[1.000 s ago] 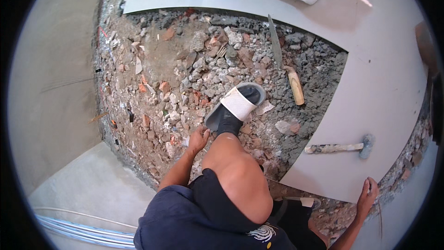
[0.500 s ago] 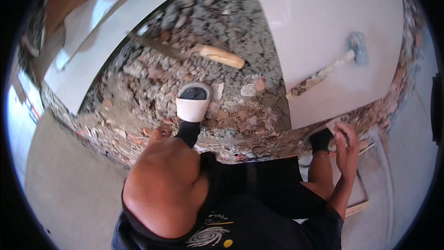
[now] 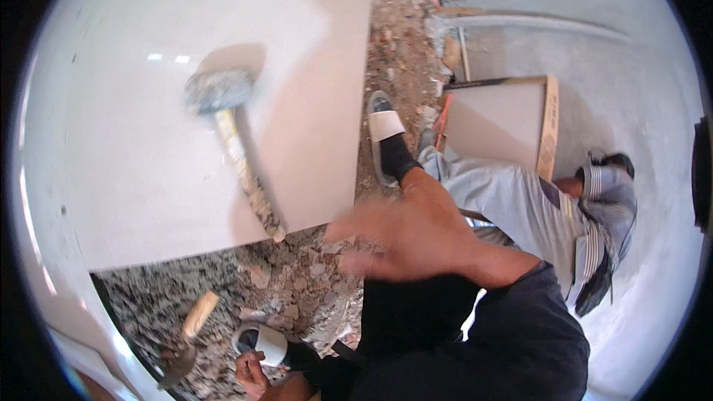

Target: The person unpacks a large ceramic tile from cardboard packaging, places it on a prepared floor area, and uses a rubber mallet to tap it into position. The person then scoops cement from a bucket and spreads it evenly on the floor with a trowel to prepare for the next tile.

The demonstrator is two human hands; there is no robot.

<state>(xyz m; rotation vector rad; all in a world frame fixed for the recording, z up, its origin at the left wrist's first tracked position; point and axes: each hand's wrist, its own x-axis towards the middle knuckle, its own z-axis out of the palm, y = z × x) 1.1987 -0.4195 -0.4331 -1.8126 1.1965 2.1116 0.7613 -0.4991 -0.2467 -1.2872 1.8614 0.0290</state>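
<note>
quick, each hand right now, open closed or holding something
Left hand: fingers bent near the slipper; cannot tell whether it is closed or holding anything.
Right hand: open, blurred, nothing seen in it.

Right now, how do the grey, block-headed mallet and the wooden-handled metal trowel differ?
The grey, block-headed mallet lies on the large pale tile; the wooden-handled metal trowel lies on rough grey mortar.
The mallet has a chunky head; the trowel, a thin blade.
The mallet's handle is blotched; the trowel's looks cleaner.
Both lie unheld.
</note>
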